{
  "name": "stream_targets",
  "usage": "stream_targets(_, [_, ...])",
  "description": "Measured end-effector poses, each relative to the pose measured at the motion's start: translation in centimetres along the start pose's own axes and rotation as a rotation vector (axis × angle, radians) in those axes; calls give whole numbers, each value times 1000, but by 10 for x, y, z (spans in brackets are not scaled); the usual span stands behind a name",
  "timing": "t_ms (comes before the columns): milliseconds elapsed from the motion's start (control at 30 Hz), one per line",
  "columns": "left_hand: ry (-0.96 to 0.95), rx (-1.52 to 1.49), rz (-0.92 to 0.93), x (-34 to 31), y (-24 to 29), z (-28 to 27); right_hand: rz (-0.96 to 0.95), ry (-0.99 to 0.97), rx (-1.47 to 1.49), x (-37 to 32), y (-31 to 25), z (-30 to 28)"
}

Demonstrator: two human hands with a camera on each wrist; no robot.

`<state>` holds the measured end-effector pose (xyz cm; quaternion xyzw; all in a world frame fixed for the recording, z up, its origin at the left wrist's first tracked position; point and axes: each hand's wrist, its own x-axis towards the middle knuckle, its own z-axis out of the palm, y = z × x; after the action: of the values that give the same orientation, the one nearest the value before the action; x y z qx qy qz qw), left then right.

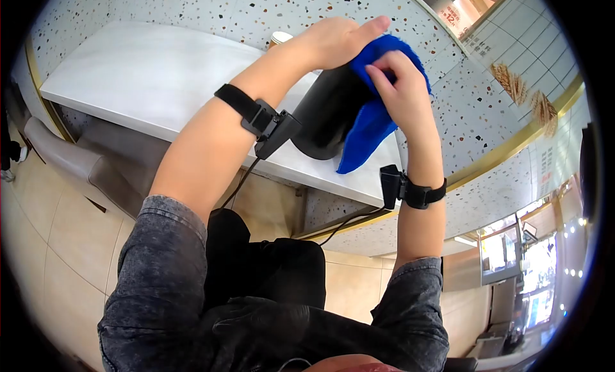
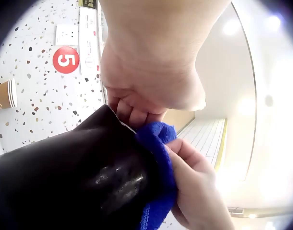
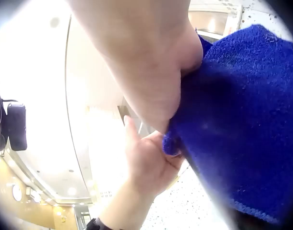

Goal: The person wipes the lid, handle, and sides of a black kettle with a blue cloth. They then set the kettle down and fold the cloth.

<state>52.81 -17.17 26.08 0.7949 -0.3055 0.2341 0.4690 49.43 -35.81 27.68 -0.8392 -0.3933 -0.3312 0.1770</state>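
A black cylindrical container stands tilted over the white table, its lower end towards me. My left hand is at its far upper end, thumb stretched out; in the left wrist view the fingers curl behind the container's edge. My right hand pinches a blue cloth between thumb and fingers. The cloth lies over the container's upper end and right side, with one corner hanging down. In the right wrist view the cloth covers most of the container.
The white table runs along a speckled wall. Behind my left forearm stands a paper cup. A grey chair is at the left. Cables hang from both wrist cameras. Dried wheat ears are at the right.
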Motion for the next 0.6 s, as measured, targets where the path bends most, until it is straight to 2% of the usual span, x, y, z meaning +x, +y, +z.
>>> stream_targets(133, [46,-32,39,-8,11,1,-12,32,-239,15,-18,21])
stream_targets(300, [62,-114,116,-15,11,4,-30,57,-207,4,-12,15])
stream_targets(367, [-14,56,31,-19,22,-4,-19,65,-192,-4,-8,10])
stream_targets(433, [-67,83,-7,-15,17,-4,-39,89,-136,-12,0,5])
stream_targets(500, [25,-33,95,-7,1,9,-239,225,-87,-23,20,5])
stream_targets(600, [51,-56,97,-7,2,12,-196,301,-51,-36,40,7])
